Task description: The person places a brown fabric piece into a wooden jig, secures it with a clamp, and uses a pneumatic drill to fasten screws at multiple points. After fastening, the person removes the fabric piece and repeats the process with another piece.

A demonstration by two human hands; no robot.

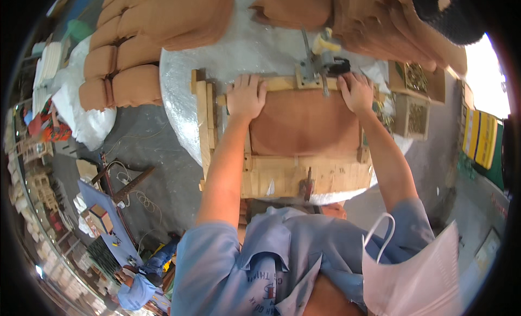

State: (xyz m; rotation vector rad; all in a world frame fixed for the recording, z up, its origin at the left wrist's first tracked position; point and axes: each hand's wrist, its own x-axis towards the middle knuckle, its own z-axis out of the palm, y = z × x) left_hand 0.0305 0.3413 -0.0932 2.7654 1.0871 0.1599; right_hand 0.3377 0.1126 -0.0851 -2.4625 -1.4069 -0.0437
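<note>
Head: left hand (247, 100) and right hand (357, 95) are lying unclenched on the frame (277, 169)'s far edge; a slipping clamp (308, 70) could be pinching.

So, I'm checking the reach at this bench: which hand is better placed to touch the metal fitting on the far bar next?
Probably the right hand: it rests just beside the metal fitting, while the left hand lies farther along the wooden bar.
</note>
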